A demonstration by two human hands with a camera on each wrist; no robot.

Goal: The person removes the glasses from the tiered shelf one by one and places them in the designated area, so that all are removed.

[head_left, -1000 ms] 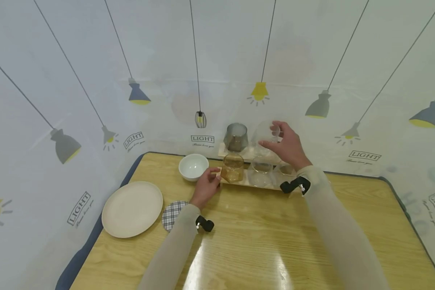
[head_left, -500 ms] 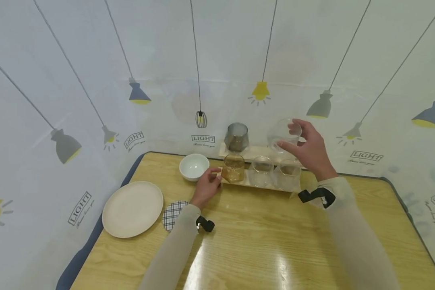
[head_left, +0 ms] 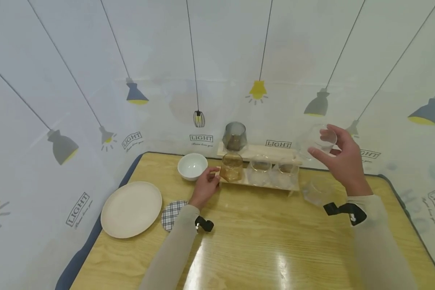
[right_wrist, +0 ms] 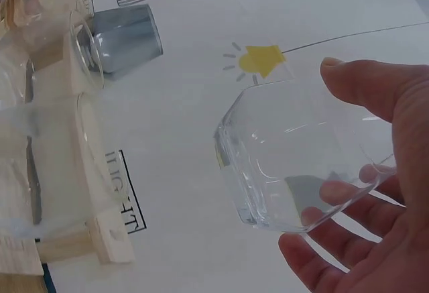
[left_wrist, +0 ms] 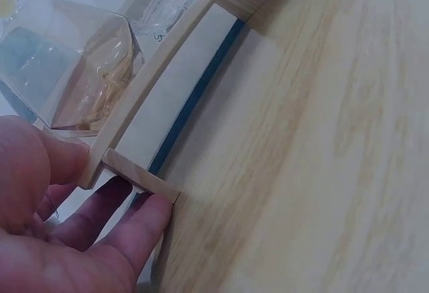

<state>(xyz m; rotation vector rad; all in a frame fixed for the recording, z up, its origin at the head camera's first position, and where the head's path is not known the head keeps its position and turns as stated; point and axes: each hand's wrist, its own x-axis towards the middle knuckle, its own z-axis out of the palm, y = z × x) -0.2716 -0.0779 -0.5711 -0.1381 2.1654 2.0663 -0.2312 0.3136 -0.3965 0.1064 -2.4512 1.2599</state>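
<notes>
Head view, just L of frame ctr: poss. skid of wooden rack [head_left: 272, 153] if tugged sideways; pinched at L end by L hand [head_left: 206, 185], L forearm [head_left: 174, 247] angled up from bottom edge. On lower tier: poss. tipping of amber glass [head_left: 232, 167], same cause. R of ctr: poss. knock on 2nd clear glass [head_left: 317, 191] from lowering held clear glass [head_left: 317, 141] w/o clearance; slip poss. via smooth wall. Grasped aloft, tilted, by curled fingers & thumb of R hand [head_left: 344, 159], R forearm [head_left: 380, 245] angled up from lower R.
</notes>
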